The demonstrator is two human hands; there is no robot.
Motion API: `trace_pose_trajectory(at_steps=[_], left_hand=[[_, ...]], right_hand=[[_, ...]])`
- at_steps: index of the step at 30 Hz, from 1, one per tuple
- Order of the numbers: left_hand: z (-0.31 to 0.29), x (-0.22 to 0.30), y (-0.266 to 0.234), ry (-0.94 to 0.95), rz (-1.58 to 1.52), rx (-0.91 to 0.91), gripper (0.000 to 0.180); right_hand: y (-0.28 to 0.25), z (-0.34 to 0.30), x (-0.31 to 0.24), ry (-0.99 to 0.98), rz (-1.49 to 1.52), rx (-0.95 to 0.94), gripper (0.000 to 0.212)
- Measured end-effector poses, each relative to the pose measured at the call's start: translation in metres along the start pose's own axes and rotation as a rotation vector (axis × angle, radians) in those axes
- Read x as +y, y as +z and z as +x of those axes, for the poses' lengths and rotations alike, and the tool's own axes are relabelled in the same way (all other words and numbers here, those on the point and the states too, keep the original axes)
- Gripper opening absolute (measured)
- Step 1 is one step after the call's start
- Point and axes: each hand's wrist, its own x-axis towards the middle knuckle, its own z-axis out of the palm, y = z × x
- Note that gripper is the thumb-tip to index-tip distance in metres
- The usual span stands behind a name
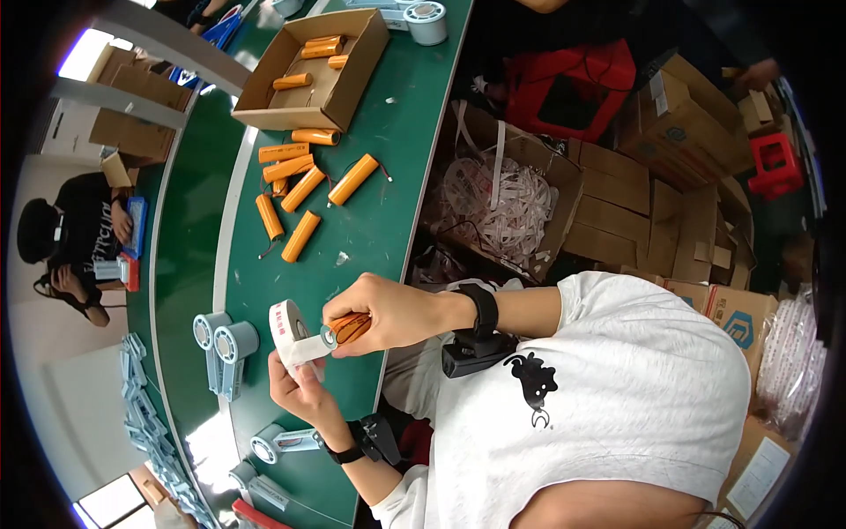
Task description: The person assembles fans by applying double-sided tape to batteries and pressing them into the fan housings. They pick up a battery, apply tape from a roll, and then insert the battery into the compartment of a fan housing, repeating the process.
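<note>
Black-clothed co-worker (84, 220): seen at far left, a blue tray (137, 225) placed beside one hand.
Pale-blue pile (159, 432): plastic pieces, heaped at lower left.
Round-headed pair (233, 342): pale-blue parts, laid side by side on the green worktop (379, 238).
White tape roll (285, 331): held on edge above the worktop; a strip (310, 346) is stretched from it to the orange pack's end; whether it is stuck there cannot be told.
Orange cylinders (302, 236): scattered on the worktop, near a cardboard tray (361, 75) in which more are held.
Left hand (306, 395): fingers closed partway, the roll gripped from below.
Right hand (370, 313): fingers curled firmly around the orange pack (352, 328), just beside the roll.
White strips (502, 207): tangled in an open carton (564, 181).
Red stool (608, 75): stood behind that carton.
</note>
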Motion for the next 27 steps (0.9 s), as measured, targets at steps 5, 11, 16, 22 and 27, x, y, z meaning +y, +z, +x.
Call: trace_pose_trajectory(at_steps=[5, 11, 16, 22, 27], left_hand=[[-0.025, 0.022, 0.029, 0.054, -0.721, 0.035, 0.049], [-0.025, 0.019, -0.016, 0.359, -0.514, 0.551, 0.049], [-0.041, 0.021, 0.0, 0.222, -0.228, 0.55, 0.042], [-0.036, 0.037, 0.015, 0.21, -0.286, 0.682, 0.041], [-0.035, 0.037, 0.013, 0.154, -0.291, 0.689, 0.04]], right_hand=[[-0.001, 0.01, -0.015, -0.059, 0.082, -0.326, 0.02], [-0.002, -0.002, 0.005, -0.001, -0.108, -0.237, 0.018], [-0.009, 0.017, -0.007, 0.398, 0.234, 0.06, 0.024], [0.054, 0.035, -0.002, -0.276, 0.081, -0.007, 0.029], [0.077, 0.032, 0.001, -0.265, 0.037, 0.017, 0.024]])
